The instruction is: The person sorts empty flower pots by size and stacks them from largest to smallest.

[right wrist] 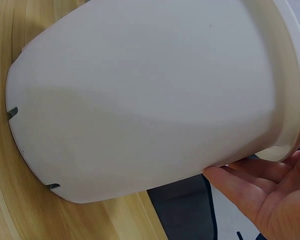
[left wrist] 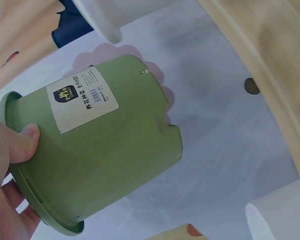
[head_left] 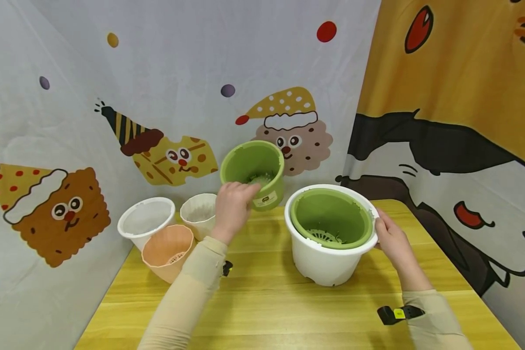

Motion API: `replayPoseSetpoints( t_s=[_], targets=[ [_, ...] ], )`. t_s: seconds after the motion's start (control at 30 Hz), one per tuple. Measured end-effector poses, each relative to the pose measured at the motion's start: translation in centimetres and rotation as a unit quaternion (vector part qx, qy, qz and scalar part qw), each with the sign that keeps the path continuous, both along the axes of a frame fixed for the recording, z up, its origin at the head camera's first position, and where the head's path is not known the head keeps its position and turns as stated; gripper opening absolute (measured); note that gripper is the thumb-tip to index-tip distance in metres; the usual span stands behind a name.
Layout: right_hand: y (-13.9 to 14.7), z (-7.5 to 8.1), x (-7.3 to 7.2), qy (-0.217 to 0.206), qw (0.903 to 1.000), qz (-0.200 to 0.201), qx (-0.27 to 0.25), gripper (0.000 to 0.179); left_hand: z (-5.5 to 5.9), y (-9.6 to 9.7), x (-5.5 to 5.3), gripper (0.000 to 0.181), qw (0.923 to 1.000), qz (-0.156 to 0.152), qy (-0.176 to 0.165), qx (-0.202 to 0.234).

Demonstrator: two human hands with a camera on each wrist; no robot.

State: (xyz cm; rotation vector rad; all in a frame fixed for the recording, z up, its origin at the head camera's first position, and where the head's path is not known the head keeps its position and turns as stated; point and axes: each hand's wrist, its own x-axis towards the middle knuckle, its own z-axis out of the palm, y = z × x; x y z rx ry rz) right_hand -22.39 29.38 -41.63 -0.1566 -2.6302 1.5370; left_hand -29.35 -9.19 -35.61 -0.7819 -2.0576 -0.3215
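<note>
My left hand point(head_left: 235, 208) grips the rim of a green flowerpot point(head_left: 269, 192) and holds it above the back of the table. In the left wrist view, the thumb lies on that flowerpot's outer wall near a white label point(left wrist: 83, 98), with other fingers at the rim. My right hand point(head_left: 393, 239) holds the right rim of a large white flowerpot point(head_left: 325, 267), its fingers under the rim in the right wrist view. Inside the white flowerpot sits a second green flowerpot point(head_left: 332, 210), slotted at the bottom. The white flowerpot stands on the table, slightly tilted toward me.
At the table's left stand a white flowerpot point(head_left: 146, 218), an orange flowerpot point(head_left: 168, 253) and a cream fluted flowerpot point(head_left: 199, 214), close together. Printed cloth point(head_left: 179, 58) hangs behind the wooden table point(head_left: 262, 311). A black wrist strap point(head_left: 400, 314) is on the right sleeve.
</note>
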Motion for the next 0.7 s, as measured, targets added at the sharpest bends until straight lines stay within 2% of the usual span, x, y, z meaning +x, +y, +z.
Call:
replayPoseSetpoints(
  t_s=[0.43,0.7],
  targets=[
    [0.0,0.0,-0.1,0.004,1.0,0.001,-0.002,0.062,2.4,0.7,1.1,0.049,0.9986,-0.023,0.044,0.019],
    [0.0,0.0,0.0,0.001,1.0,0.002,-0.002,0.062,3.5,1.1,1.7,0.045,0.9948,-0.058,0.072,0.044]
  ],
)
